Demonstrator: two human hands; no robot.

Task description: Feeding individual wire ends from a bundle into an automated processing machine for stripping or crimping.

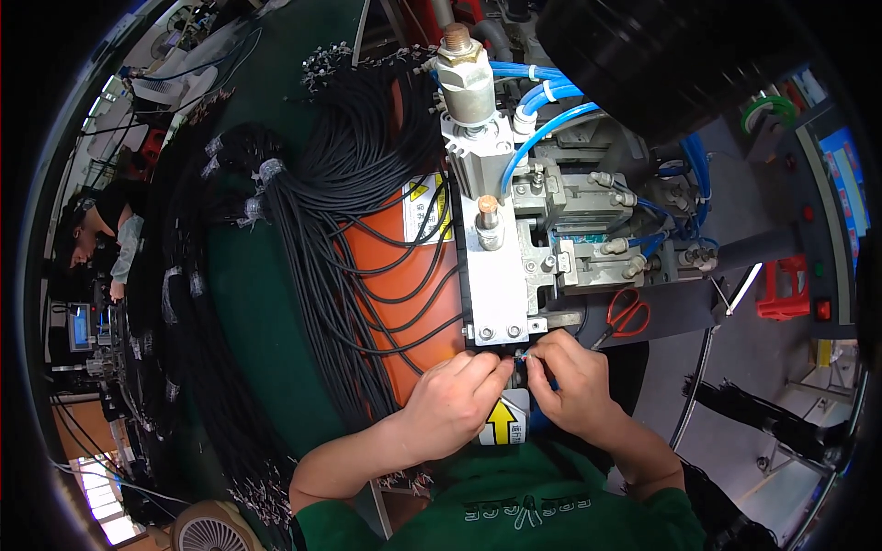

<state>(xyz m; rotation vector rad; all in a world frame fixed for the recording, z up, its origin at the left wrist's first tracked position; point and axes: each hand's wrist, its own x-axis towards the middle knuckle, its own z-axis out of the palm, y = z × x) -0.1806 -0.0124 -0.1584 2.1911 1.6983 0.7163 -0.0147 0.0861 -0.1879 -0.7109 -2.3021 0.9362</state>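
Observation:
Both my hands meet just below the front of a metal machine block [501, 294]. Closed fingers of my left hand [459, 399] grip a black cable, mostly hidden in the hand. Thumb and forefinger of my right hand [571, 381] pinch small coloured wires [523, 355] at the cable's end, between the two hands. Several black cables [404, 298] arc from a large bundle [317, 193] across an orange surface [432, 317] toward the machine. A label with a yellow arrow [503, 424] sits beneath my hands.
Blue air hoses [551, 92] feed the machine. Red-handled scissors [628, 312] lie right of my right hand. A control panel [831, 211] and red stool [784, 287] stand at the right. More cable bundles [207, 367] cover the green table [262, 294]. Another person [124, 239] is far left.

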